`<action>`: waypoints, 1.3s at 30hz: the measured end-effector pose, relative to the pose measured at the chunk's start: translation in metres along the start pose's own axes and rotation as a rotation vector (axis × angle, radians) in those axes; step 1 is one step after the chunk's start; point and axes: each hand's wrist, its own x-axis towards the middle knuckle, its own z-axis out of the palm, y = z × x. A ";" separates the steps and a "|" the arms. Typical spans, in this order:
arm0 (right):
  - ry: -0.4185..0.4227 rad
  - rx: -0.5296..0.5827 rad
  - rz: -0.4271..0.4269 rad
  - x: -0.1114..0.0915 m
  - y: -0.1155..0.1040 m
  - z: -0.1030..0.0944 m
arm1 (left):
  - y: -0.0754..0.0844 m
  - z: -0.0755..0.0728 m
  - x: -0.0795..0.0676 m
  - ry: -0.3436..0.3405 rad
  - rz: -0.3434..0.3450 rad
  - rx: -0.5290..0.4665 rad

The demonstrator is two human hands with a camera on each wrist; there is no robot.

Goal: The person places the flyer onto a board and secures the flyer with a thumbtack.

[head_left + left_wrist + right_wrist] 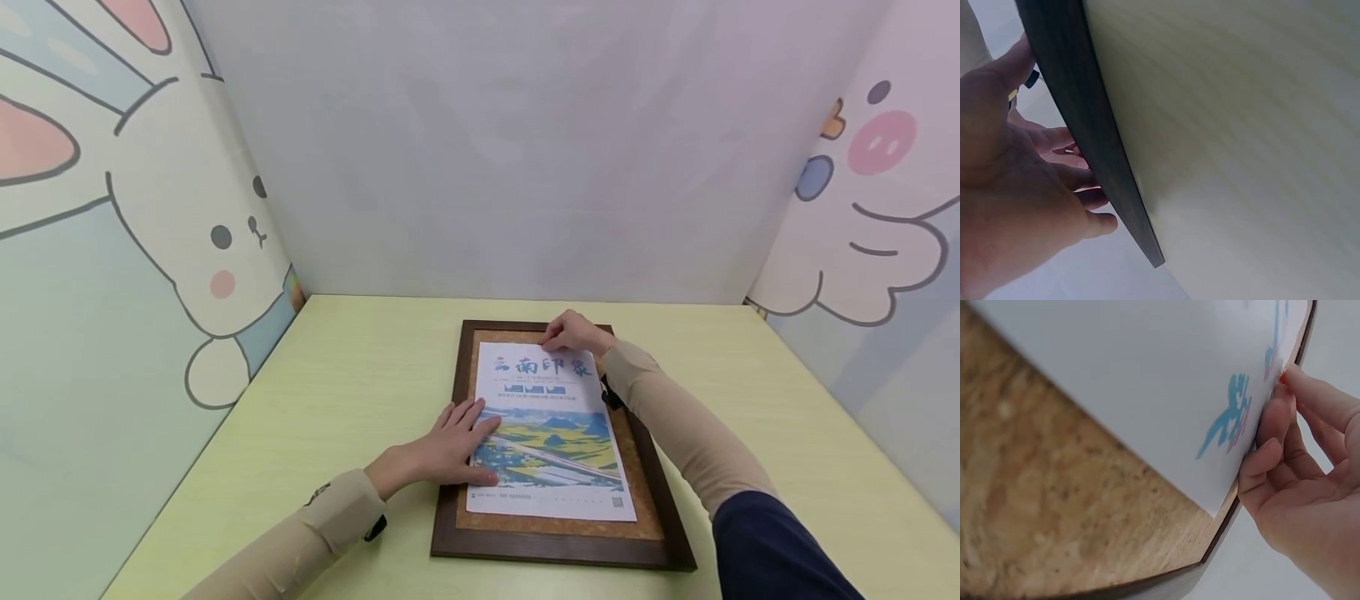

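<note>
A printed poster (551, 433) with blue lettering and a landscape lies on a cork board (648, 508) in a dark wooden frame (562, 546). My left hand (453, 446) rests with spread fingers on the poster's left edge and across the frame's left side; the left wrist view shows this hand (1029, 169) beside the frame's edge. At the poster's top edge, my right hand (573, 331) pinches what looks like a red pushpin (1283, 377). Only a red speck of it shows between thumb and fingertips; its tip is hidden.
The framed board lies on a pale yellow-green table (352, 375). Behind it stands a plain grey wall (510, 167). Side panels bear a cartoon rabbit (187, 225) on the left and a cartoon pig (870, 208) on the right.
</note>
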 end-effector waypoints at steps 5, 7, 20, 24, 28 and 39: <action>0.019 0.019 0.036 0.001 0.001 0.000 | -0.001 0.000 0.000 -0.003 -0.006 0.010; 0.025 0.007 0.043 0.002 0.000 0.000 | -0.001 -0.001 0.000 -0.004 -0.009 0.013; 0.011 -0.019 0.114 0.003 -0.009 0.003 | 0.001 -0.002 0.001 -0.014 -0.014 0.013; 0.020 -0.042 0.133 0.005 -0.016 0.001 | 0.001 -0.005 0.003 -0.012 -0.016 0.009; 0.050 -0.070 0.117 0.003 -0.013 0.000 | 0.002 -0.005 0.008 -0.020 -0.023 0.010; 0.224 -0.135 -0.181 -0.028 -0.034 -0.016 | 0.000 -0.019 0.012 -0.011 -0.019 0.036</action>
